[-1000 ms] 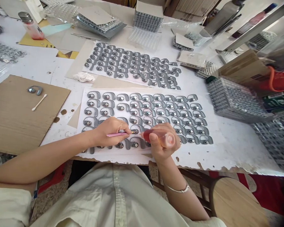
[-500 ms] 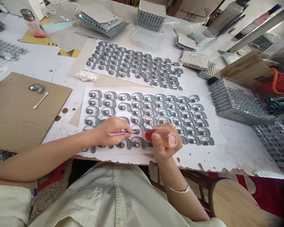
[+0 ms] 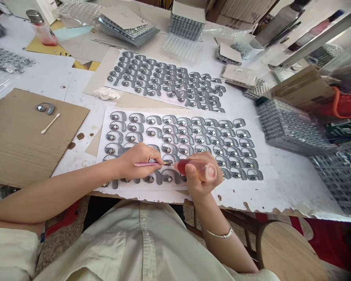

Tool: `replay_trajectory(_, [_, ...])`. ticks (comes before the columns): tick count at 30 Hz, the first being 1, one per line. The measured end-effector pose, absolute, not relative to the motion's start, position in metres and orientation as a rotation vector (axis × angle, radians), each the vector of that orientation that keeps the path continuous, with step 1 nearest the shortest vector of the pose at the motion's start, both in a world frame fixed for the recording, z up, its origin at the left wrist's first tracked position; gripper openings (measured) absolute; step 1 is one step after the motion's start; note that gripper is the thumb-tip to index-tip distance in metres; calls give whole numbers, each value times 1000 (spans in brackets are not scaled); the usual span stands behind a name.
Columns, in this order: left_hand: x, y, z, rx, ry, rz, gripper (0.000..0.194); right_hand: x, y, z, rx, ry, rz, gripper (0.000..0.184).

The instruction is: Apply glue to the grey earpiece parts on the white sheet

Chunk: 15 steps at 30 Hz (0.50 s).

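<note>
My left hand [image 3: 143,159] pinches a thin pink stick-like tool [image 3: 144,164], its yellowish tip at a small grey hook-shaped part [image 3: 169,160] with a round metallic end. Wrapped in my right hand [image 3: 203,177] is a squeeze bottle [image 3: 197,168] of reddish liquid, laid nearly flat with its nozzle pointing left at the same part. Nozzle and tool tip almost meet; whether they touch the part I cannot tell. Rows of similar hook-shaped parts lie around both hands on a white sheet [image 3: 266,189], some covered by the hands.
Behind lies a second sheet of the same parts [image 3: 163,80]. On the left, a cardboard piece [image 3: 26,144] bears one part and a cotton swab [image 3: 50,123]. A glass jar [image 3: 42,29] stands back left. Stacked trays [image 3: 292,125] line the right side.
My right hand has shifted slightly left with the bottle, bringing its nozzle closer to the tool tip. My left hand stays almost still.
</note>
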<state>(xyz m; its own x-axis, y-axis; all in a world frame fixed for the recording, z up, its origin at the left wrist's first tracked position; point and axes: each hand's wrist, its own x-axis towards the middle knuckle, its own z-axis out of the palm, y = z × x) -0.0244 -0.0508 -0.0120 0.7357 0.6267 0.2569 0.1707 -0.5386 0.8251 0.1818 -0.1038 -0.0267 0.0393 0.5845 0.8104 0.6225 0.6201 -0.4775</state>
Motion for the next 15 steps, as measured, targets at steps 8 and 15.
replay_trajectory(8, [-25, -51, -13, 2105, 591, 708, 9, 184, -103, -27, -985, -1476, 41, 12])
replay_trajectory(15, [-30, -51, -13, 2536, 368, 715, 12, 195, -95, -19, -913, -1022, 17, 29])
